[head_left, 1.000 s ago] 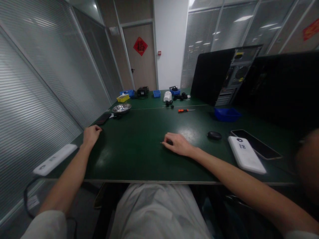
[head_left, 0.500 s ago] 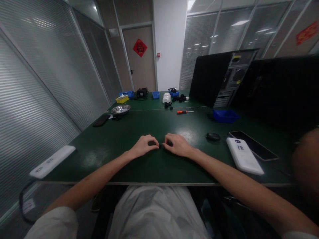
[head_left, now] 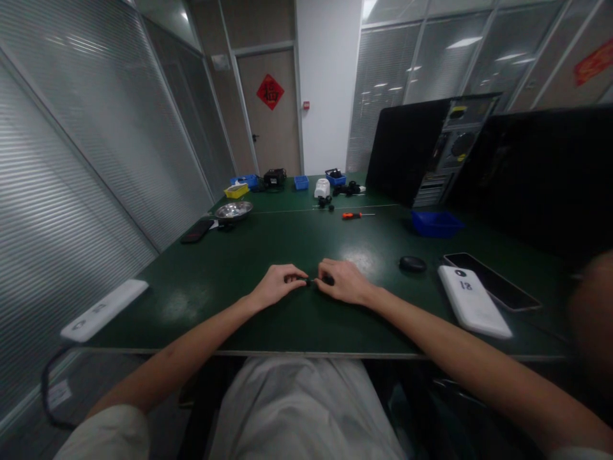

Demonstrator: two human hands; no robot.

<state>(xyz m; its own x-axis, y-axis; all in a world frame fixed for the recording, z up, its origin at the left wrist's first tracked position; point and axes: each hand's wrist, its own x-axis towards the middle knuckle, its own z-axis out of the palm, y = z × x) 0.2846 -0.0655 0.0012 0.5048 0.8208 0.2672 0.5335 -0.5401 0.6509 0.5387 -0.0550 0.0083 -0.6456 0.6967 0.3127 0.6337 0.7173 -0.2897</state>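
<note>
Over the green table (head_left: 230, 255), my left hand (head_left: 279, 284) is closed in a pinch, thumb and fingers together on a small black part (head_left: 308, 281). Its kind is too small to make out. Facing it, my right hand (head_left: 342, 281) is also closed, with thumb and forefinger pinched at the other side of the same spot. Something dark shows under the curled right fingers, but I cannot tell what it is. Only a narrow gap lies between the two sets of fingertips.
An orange-handled screwdriver (head_left: 352, 216) lies ahead, with a metal dish (head_left: 234, 211) at the left. To the right are a computer mouse (head_left: 412, 264), a blue tray (head_left: 437, 223), a white device (head_left: 474, 300) and a dark phone (head_left: 498, 284). Another person's arm (head_left: 594, 306) shows at the right edge.
The left fingers have drawn closer together around the small black part. My right hand stays almost in place, and the whole view has shifted slightly.
</note>
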